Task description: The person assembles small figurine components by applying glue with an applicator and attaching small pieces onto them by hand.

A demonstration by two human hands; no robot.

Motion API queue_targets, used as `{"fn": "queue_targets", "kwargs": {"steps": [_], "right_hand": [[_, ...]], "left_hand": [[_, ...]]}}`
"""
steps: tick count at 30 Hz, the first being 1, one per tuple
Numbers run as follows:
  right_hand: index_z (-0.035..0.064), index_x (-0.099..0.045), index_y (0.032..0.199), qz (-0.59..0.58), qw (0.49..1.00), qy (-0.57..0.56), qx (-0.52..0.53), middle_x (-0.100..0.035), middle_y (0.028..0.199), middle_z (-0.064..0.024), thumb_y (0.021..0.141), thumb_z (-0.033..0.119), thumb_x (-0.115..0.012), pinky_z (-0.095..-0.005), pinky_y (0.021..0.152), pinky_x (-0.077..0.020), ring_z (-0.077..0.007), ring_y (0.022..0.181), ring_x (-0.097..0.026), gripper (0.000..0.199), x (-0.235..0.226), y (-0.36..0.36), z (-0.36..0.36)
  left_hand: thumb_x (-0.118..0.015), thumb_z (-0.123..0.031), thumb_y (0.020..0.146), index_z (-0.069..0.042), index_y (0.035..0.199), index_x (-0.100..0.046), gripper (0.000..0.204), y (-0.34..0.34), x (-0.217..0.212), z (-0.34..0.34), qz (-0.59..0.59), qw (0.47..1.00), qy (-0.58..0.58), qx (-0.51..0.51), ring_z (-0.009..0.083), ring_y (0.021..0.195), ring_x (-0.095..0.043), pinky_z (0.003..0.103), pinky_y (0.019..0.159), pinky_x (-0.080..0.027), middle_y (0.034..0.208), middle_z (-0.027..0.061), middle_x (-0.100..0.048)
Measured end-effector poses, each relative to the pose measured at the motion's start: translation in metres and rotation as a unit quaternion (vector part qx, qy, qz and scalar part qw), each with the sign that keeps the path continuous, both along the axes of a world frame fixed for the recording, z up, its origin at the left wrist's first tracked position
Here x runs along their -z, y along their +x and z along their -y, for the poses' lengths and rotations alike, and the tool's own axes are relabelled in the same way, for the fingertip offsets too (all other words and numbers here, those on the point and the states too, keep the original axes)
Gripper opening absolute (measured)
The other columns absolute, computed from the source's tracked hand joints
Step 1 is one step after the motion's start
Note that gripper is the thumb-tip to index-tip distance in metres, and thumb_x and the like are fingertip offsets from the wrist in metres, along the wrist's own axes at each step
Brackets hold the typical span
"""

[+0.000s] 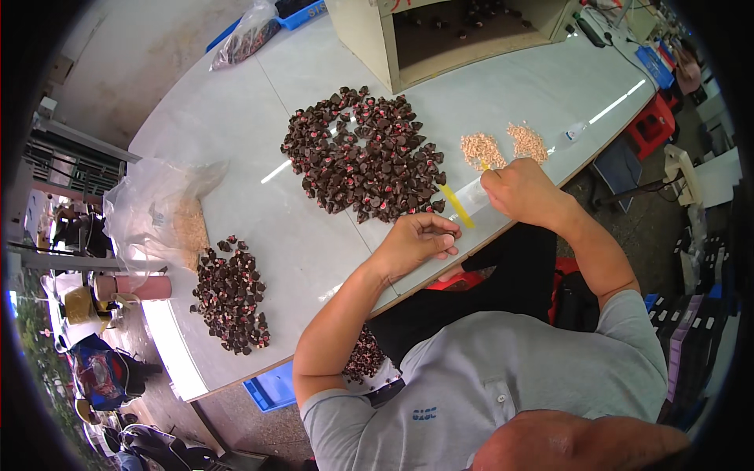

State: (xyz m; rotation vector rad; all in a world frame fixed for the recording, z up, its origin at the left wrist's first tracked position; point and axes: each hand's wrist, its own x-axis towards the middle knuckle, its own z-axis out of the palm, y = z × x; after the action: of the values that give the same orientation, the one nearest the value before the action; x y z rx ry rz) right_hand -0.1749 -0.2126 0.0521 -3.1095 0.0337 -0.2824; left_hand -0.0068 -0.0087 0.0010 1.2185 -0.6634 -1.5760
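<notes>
- Your white tabletop (pixel 236 141) keeps bare room left of the large heap of dark brown-and-pink pieces (pixel 363 153).
- A clear plastic bag (pixel 161 208) sits at its left edge.
- Your right hand (pixel 522 188) grips a yellow-tipped clear tube (pixel 463 206) near the front edge.
- Your left hand (pixel 416 242), fingers curled shut, pinches something too small to tell.

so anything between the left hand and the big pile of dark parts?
Nothing visible. The left hand rests on bare table just short of the big pile of dark parts; the yellow strip lies off to its right.
</notes>
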Motion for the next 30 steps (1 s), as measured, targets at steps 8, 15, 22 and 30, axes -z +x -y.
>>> {"fn": "queue_targets", "kwargs": {"steps": [8,15,22,30], "right_hand": [[0.0062,-0.058,0.08,0.112,0.981,0.158,0.005,-0.059,0.057,-0.0077,0.077,0.005,-0.068,-0.0376,0.048,-0.0457,-0.0266,0.05,-0.061,0.011,-0.007,-0.009,-0.019],[0.0057,-0.061,0.083,0.173,0.927,0.332,0.002,-0.055,0.054,-0.0046,0.076,0.0,-0.072,-0.0309,0.044,-0.0393,-0.0189,0.045,-0.056,0.014,0.025,-0.007,-0.056],[0.006,-0.062,0.083,0.183,0.926,0.329,-0.012,-0.057,0.054,-0.0044,0.076,0.001,-0.072,-0.0313,0.044,-0.0403,-0.0192,0.045,-0.057,0.013,0.028,-0.003,-0.061],[0.007,-0.058,0.079,0.214,0.937,0.276,-0.023,-0.06,0.057,-0.0072,0.079,0.004,-0.069,-0.0355,0.045,-0.0447,-0.0264,0.049,-0.061,0.011,0.038,0.001,-0.067]], "left_hand": [[-0.066,-0.006,0.094,0.005,0.117,-0.063,0.026,0.002,0.001,0.001,-0.013,1.0,0.006,-0.011,0.0191,0.097,-0.07,0.027,0.083,-0.056,0.116,0.0142,-0.068],[-0.066,-0.006,0.094,0.004,0.12,-0.062,0.028,0.003,0.006,0.002,-0.032,0.999,0.0,-0.015,0.0201,0.098,-0.07,0.027,0.083,-0.056,0.116,0.0134,-0.068],[-0.066,-0.006,0.094,0.004,0.118,-0.062,0.026,0.002,0.007,0.001,-0.033,0.999,-0.009,-0.021,0.0205,0.098,-0.07,0.028,0.083,-0.057,0.112,0.0106,-0.068],[-0.067,-0.005,0.093,0.004,0.116,-0.063,0.025,0.001,0.01,0.001,-0.022,0.999,-0.01,-0.034,0.0196,0.097,-0.069,0.028,0.084,-0.056,0.108,0.0113,-0.069]]}}
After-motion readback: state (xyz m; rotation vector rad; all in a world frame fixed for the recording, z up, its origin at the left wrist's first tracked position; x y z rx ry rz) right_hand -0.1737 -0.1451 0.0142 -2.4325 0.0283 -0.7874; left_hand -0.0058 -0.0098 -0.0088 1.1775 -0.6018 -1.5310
